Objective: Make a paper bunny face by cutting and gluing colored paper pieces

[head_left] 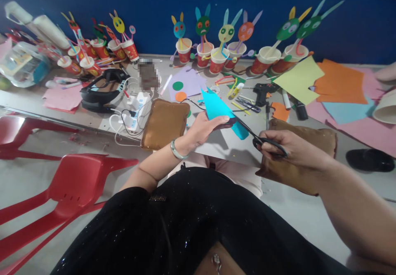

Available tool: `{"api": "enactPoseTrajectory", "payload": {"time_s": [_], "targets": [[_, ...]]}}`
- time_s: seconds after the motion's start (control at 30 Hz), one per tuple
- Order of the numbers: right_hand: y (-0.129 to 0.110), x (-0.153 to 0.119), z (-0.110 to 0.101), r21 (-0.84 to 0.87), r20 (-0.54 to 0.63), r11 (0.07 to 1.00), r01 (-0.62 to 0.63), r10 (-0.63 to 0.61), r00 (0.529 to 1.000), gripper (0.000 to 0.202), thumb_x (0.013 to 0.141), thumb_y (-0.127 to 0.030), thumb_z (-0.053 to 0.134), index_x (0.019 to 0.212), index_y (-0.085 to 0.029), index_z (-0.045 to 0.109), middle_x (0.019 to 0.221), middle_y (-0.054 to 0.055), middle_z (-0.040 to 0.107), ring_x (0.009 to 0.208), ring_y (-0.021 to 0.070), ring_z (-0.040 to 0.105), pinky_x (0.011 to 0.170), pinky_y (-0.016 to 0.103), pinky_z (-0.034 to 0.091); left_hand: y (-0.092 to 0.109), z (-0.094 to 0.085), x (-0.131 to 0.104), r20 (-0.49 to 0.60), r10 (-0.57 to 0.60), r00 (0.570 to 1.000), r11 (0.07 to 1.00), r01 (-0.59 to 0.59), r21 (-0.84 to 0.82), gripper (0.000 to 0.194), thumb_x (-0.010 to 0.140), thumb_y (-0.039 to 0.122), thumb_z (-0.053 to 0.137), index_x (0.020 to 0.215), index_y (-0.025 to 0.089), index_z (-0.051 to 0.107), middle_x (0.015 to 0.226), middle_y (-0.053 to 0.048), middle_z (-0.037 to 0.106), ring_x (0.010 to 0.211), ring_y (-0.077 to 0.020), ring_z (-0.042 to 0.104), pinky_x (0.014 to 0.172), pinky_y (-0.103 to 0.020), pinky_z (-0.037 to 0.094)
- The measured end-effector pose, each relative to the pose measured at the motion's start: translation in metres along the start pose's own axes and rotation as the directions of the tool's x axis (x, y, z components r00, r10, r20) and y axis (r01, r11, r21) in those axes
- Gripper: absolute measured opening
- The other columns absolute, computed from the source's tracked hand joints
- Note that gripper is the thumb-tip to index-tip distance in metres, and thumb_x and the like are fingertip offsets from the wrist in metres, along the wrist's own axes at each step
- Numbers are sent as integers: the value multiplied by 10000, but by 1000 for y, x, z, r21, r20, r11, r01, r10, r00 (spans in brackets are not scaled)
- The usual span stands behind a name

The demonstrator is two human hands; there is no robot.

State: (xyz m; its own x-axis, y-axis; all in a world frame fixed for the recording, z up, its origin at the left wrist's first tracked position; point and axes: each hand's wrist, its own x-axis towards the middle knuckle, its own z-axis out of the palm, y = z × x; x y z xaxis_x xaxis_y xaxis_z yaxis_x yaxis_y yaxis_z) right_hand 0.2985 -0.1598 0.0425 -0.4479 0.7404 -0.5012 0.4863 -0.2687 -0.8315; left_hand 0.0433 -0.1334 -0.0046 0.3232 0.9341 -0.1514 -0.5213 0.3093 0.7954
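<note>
In the head view, the blue paper (pixel 218 106) is held above the bench (pixel 227 148), left of and nearer than the glue gun (pixel 262 94). The left hand (pixel 202 131) pinches its near edge; the right hand (pixel 276 142) grips the scissors (pixel 255 137), blades at the paper. It seems light, bendy, easily creased: best pinched lightly beside the blades.

Black sparkle, green bangle

We wear a short-sleeved black top (pixel 198 217) flecked with tiny glints and a small blurred mark (pixel 157 198). Pale bottoms (pixel 244 176) show below it, a silvery pendant (pixel 216 260) hangs at our neckline (pixel 223 246), and a pale green bangle (pixel 175 152) circles our left wrist (pixel 188 143)
</note>
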Motion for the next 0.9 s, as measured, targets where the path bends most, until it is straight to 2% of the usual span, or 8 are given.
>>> {"api": "enactPoseTrajectory", "payload": {"time_s": [0.17, 0.27, 0.37, 0.53, 0.7, 0.9], "targets": [[-1, 2, 17, 30, -103, 998, 58, -55, 993, 760, 669, -914, 823, 603, -209, 545, 518, -7, 535, 484, 86, 420, 491, 257, 302, -10, 11, -5, -81, 65, 995, 996, -69, -47, 513, 593, 523, 1038, 822, 176, 737, 846, -19, 734, 815, -152, 695, 935, -425, 632], [4, 3, 28, 78, -155, 995, 58, -45, 987, 728, 634, -868, 878, 626, -216, 553, 535, -3, 569, 516, 112, 484, 514, 259, 365, -18, 13, -4, -147, 114, 983, 993, -119, -21, 513, 607, 531, 1030, 813, 179, 719, 843, -9, 720, 827, -145, 681, 963, -407, 604], [8, 3, 39, 90, -229, 992, 85, -62, 972, 709, 641, -849, 888, 639, -217, 567, 545, 0, 580, 530, 119, 478, 514, 267, 373, -23, 13, -1, -186, 163, 969, 986, -167, -1, 487, 649, 527, 1008, 850, 185, 727, 872, 0, 735, 853, -139, 691, 959, -381, 596], [7, -1, 53, 105, -319, 986, 127, -88, 944, 610, 750, -746, 900, 689, -223, 593, 590, 5, 588, 590, 135, 469, 533, 286, 383, -28, 8, 4, -118, 240, 964, 971, -237, 38, 473, 712, 568, 974, 826, 187, 718, 870, 9, 730, 820, -113, 681, 869, -331, 596], [8, 2, 63, 102, -345, 977, 187, -141, 928, 613, 708, -771, 907, 715, -232, 616, 588, 3, 605, 573, 145, 501, 565, 313, 422, -27, 5, 3, -88, 311, 946, 943, -295, 156, 437, 803, 603, 904, 867, 204, 737, 888, 6, 730, 858, -118, 680, 903, -321, 592], [15, 9, 78, 120, -425, 965, 235, -164, 890, 599, 691, -735, 934, 719, -241, 598, 600, -9, 603, 574, 148, 540, 568, 304, 449, -20, 13, -4, -142, 339, 930, 927, -304, 219, 414, 771, 573, 921, 868, 218, 731, 903, -15, 750, 869, -152, 687, 904, -362, 604]]}}
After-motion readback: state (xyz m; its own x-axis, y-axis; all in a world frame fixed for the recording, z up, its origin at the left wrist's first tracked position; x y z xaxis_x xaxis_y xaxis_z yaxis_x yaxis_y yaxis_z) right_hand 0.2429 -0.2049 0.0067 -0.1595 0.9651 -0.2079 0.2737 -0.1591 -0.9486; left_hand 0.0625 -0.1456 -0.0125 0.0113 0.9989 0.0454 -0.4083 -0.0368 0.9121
